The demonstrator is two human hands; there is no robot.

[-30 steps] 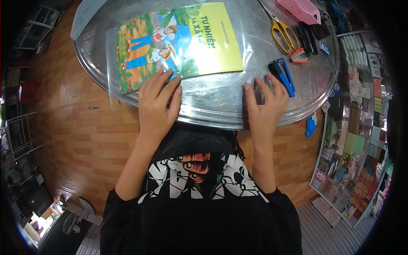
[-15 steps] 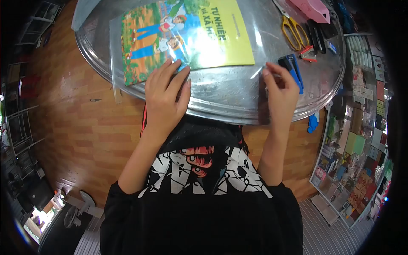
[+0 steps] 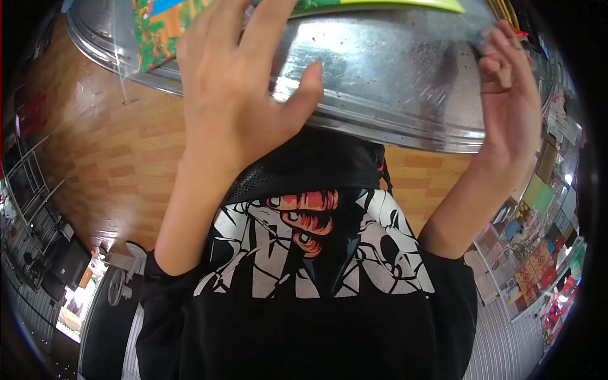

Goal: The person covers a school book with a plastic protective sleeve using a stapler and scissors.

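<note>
Metal worktop [image 3: 386,79], rounded, with a stepped, ridged rim; shiny surface, scattered with small dark specks and bright reflections. Book [image 3: 156,38], multicoloured cover with green, orange and yellow parts: on the worktop at the top of the view, cut off by the frame, its left corner near the rim. Clear film [image 3: 121,63], about the book, its left edge hanging past the rim. Hands, two: left hand [image 3: 237,82] spread wide, thumb well apart, fingers over the book; right hand [image 3: 510,82] at the worktop's right side, fingers curled near the film; whether it grips any cannot be told. Scissors [image 3: 502,9], yellow handles, partly seen beyond the right hand. Shirt [image 3: 316,335], black, printed in white and red, below the worktop. Floor [image 3: 114,139], brown wood pattern, glossy. Rack [image 3: 31,171], metal, at left. Fan [image 3: 116,288], lower left. Shelves [image 3: 538,234], at right, packed with mixed goods, mostly too small to identify.
</note>
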